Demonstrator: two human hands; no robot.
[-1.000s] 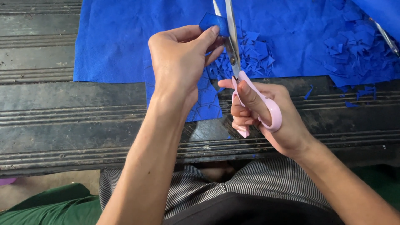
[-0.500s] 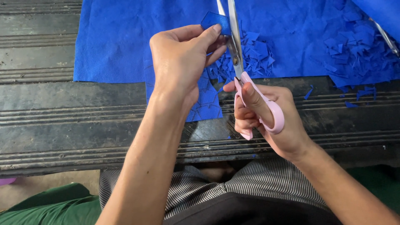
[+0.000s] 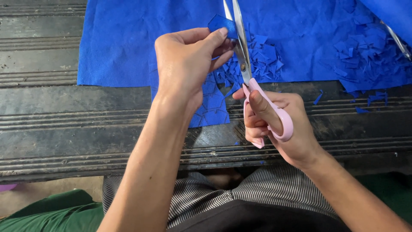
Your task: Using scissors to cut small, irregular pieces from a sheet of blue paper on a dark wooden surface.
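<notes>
blue fabric piece [image 3: 221, 22]: upper centre, light, limp; best pinched at its edge.
left hand [image 3: 184, 64]: fingertips pinching that piece.
right hand [image 3: 279, 124]: fingers through pink-handled scissors [image 3: 249, 77], blades narrowly parted.

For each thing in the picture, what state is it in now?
Left hand: pinches a small blue piece.
Right hand: grips the pink-handled scissors.
Scissors: blades slightly open, at the piece.
Blue fabric sheet: lies flat on the dark bench.
Blue scraps: heaped on the sheet.
</notes>
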